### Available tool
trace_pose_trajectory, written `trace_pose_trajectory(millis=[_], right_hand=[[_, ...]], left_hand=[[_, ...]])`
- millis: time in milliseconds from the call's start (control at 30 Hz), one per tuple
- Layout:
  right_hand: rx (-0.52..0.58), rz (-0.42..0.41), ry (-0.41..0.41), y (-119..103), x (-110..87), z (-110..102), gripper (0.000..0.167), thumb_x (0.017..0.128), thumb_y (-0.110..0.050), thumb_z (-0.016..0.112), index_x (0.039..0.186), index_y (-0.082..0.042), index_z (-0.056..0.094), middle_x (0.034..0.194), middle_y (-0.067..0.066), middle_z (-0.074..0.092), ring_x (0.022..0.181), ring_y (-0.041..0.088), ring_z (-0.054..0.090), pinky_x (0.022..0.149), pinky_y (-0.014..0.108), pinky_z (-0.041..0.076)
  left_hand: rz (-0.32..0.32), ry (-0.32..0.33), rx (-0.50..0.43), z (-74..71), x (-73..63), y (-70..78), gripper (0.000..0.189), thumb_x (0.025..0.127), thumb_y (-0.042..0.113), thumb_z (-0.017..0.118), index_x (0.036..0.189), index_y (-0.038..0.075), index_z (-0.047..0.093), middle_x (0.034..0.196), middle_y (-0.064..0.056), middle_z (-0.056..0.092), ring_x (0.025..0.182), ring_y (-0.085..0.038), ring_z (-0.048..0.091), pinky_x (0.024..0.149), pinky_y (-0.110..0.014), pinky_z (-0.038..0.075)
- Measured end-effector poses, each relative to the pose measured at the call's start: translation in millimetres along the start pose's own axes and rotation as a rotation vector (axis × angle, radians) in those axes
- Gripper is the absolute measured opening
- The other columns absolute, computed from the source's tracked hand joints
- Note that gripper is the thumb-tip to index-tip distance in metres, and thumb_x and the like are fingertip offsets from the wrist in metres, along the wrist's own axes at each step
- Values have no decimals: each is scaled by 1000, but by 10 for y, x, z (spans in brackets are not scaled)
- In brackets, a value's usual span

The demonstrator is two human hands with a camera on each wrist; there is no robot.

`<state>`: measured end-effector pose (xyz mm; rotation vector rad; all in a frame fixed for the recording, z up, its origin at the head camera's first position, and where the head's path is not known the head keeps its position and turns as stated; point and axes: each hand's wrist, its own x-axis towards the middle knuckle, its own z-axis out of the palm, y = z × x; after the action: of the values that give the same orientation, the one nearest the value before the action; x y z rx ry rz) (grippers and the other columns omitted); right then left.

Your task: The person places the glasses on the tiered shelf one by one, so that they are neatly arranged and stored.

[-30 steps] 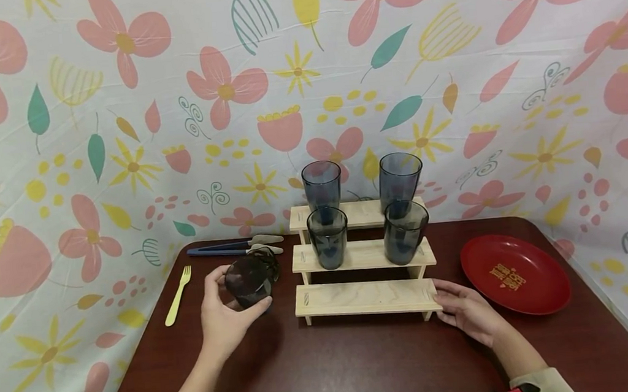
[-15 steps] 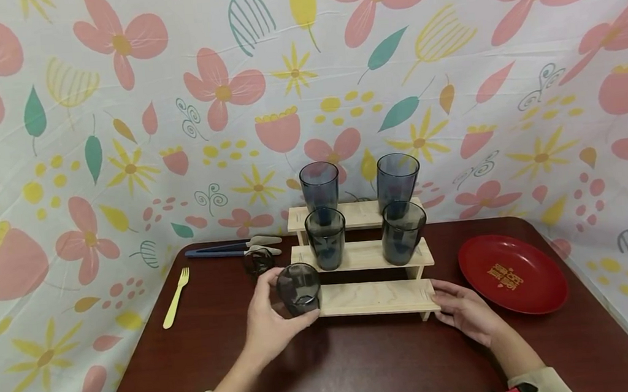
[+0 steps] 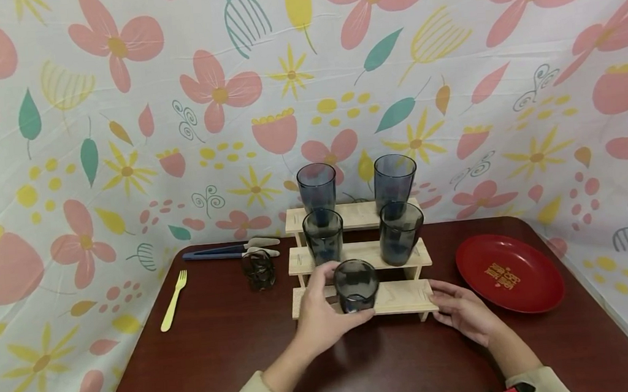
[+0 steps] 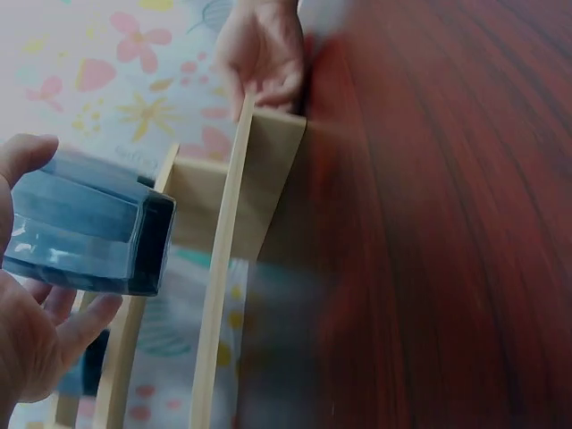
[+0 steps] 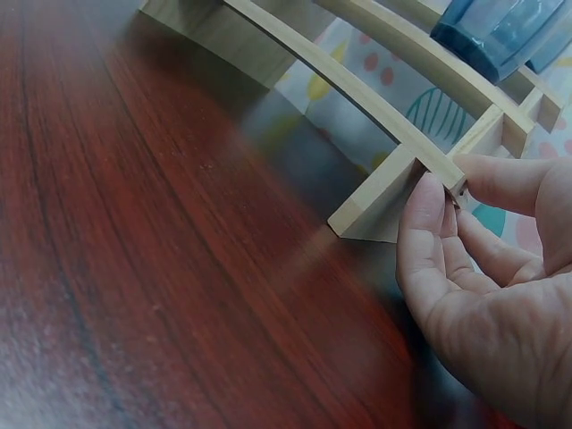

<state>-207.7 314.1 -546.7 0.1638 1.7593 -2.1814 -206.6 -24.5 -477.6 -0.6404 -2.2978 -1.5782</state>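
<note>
My left hand grips a dark tinted glass by its sides, thumb in front. In the left wrist view that glass hangs above the lowest step, its base apart from the wood. The three-step wooden rack carries two tinted glasses on its middle step, a left one and a right one. Another pair, a left glass and a right glass, stands on the top step. My right hand pinches the right end of the lowest step between thumb and fingers.
A red oval plate lies to the right of the rack. On the left are a yellow fork, a small dark glass-like item and two blue-handled utensils. A flowered cloth hangs behind the brown table.
My left hand has carried the glass rightward from the table's left side to over the lowest step. The small dark item behind it has come into view. My right hand keeps its hold on the rack.
</note>
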Motion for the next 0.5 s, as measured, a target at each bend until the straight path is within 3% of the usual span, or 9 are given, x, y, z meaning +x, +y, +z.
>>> trace_pose_trajectory(millis=[267, 367, 500], right_hand=[[1, -1, -6, 7, -6, -18, 62, 107, -11, 58, 158, 2, 26, 121, 3, 62, 100, 14, 66, 87, 31, 57], [11, -8, -27, 10, -11, -24, 55, 107, -11, 58, 155, -2, 33, 120, 3, 64, 99, 13, 66, 87, 31, 57], [25, -17, -58, 12, -13, -38, 42, 107, -12, 58, 147, -11, 45, 121, 2, 65, 100, 13, 67, 87, 31, 57]], left_hand=[[37, -47, -30, 454, 134, 74, 90, 68, 38, 100, 142, 31, 49, 120, 11, 57, 112, -8, 57, 94, -38, 53], [24, -59, -55, 592, 161, 101, 89, 69, 37, 99, 142, 30, 49, 120, 11, 55, 111, -7, 56, 89, -30, 55], [-3, -61, -69, 735, 185, 127, 90, 69, 37, 99, 143, 29, 49, 121, 10, 54, 111, -7, 56, 84, -28, 56]])
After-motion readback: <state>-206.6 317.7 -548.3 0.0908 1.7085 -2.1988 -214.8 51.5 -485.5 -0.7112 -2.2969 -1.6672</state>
